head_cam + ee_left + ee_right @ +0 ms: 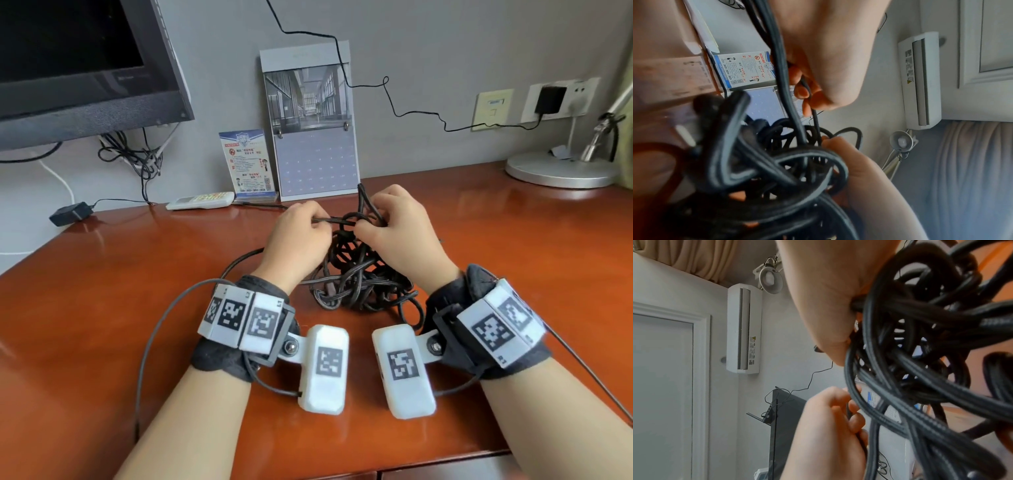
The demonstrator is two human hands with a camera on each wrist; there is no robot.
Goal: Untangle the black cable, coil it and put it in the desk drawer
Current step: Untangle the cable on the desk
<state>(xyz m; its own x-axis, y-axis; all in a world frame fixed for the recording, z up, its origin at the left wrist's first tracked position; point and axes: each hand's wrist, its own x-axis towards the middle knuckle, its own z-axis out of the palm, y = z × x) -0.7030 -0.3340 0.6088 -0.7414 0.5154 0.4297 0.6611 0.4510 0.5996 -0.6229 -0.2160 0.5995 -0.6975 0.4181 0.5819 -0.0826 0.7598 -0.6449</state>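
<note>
So the left hand [297,236] has its fingers curled tight around a strand of the tangled black braided cable [356,284], pulling it out sideways, knuckles up. The knotted bundle sits on the reddish-brown wooden desk [102,308] between both wrists. The right hand [397,226] pinches a loop at the top of the knot, fingers bent in. Writing on the blue-and-white leaflet [247,164] is too small to read.

I am viewing a reddish-brown wooden desk [513,274] standing against a grey wall [428,41]. A dark monitor [68,51] is occupying the upper left. A wall-mounted air conditioner [744,327] is hanging beside a white door [661,386]; beige curtains [694,257] are hanging above.
</note>
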